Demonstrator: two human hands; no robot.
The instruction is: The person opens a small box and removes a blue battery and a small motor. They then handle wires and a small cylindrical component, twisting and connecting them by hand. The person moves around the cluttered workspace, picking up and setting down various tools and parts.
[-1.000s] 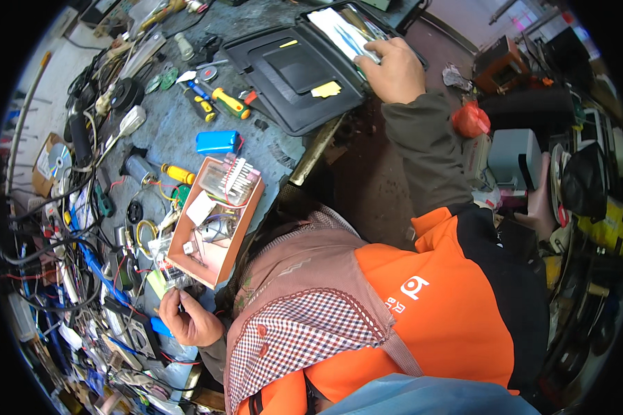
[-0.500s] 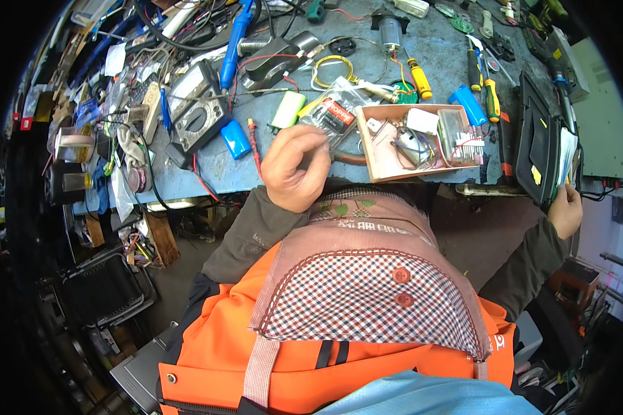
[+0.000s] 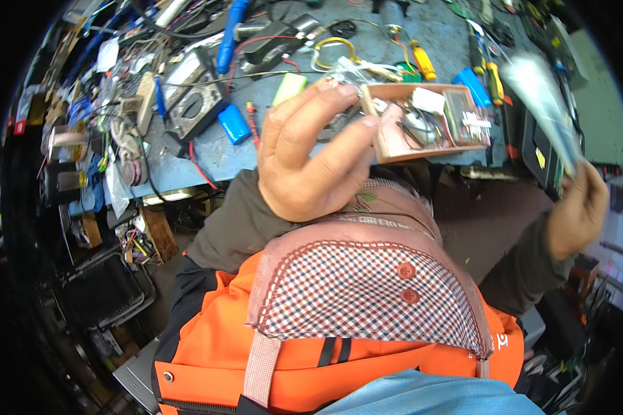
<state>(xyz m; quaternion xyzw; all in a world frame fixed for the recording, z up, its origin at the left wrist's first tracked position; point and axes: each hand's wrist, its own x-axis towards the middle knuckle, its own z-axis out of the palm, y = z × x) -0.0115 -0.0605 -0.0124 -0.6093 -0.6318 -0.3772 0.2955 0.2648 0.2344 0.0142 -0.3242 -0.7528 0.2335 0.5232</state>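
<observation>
Bench (image 3: 180,169), left end: heap of cables, a grey meter-like case (image 3: 197,111), small blue block (image 3: 234,123), blue-handled tool (image 3: 230,28).

Left hand (image 3: 311,155) raised over the bench edge, fingertips pinched narrowly on a small clear packet of parts (image 3: 349,76); contents too small to tell. The packet sits just left of the shallow wooden tray (image 3: 387,149), near its left wall. Judgement: a pinch this light wants a steady wrist, and the packet kept over the tray so that anything slipping lands inside.

Tray holds wires and small white parts. Beyond it: a yellow-handled screwdriver (image 3: 424,61) and a blue cylinder (image 3: 475,84).

Right hand (image 3: 580,207), well apart, closed around a pale flat sheet (image 3: 543,104), motion-blurred; kind unclear. Judgement: loose wires around the tray could snag the packet.
</observation>
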